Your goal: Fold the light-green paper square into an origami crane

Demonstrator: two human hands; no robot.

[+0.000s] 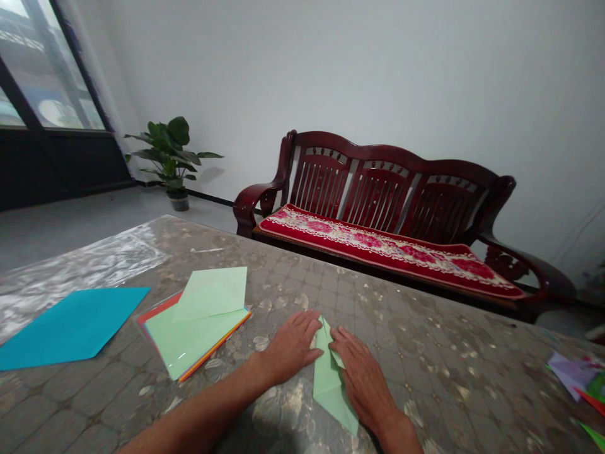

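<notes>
1. One floral-patterned surface (449, 384).
2. Carved, glossy wooden sofa (378, 183), 1 o'clock from the creased, pointed green paper (328, 372).
3. Flat turquoise sheet (70, 328), 9 o'clock.
4. Left hand (293, 348), right hand (360, 372): fingers bent, pressing the paper between them.

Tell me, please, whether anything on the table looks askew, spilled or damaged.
Only mildly: the loose light green sheet lies askew across the coloured paper stack, out of line with its edges, and the clear plastic at left looks wrinkled. I see no spill or tear.
</notes>
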